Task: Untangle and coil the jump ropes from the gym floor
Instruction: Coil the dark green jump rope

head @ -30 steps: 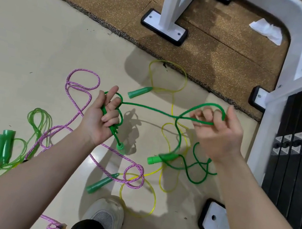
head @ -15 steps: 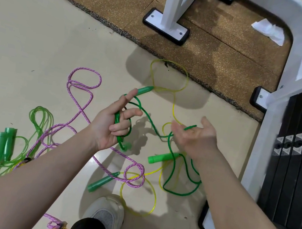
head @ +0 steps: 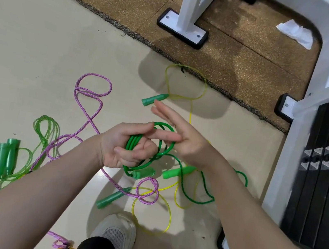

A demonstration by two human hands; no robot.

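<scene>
My left hand [head: 127, 146] grips several loops of a dark green jump rope [head: 155, 157] above the floor, one green handle [head: 144, 173] hanging below it. My right hand [head: 181, 136] is held flat with straight fingers, and the top loop passes around its thumb side. The rope's other green handle [head: 177, 171] dangles under my right wrist, with the loose tail [head: 197, 196] curling down to the floor. A pink braided rope [head: 88, 110], a yellow rope [head: 184, 84] with green handles [head: 154, 99] and a coiled light green rope [head: 6, 155] lie on the floor.
A brown rubber mat [head: 234, 55] borders the beige floor ahead. A white machine frame [head: 192, 10] and a black weight stack [head: 328, 171] stand at the right. My white shoe [head: 118, 231] is below the ropes. A crumpled tissue [head: 294, 33] lies on the mat.
My hands came together. The right hand, gripping a stretched span of green rope a second ago, opened and laid another loop onto the left hand, which now holds a bigger coil.
</scene>
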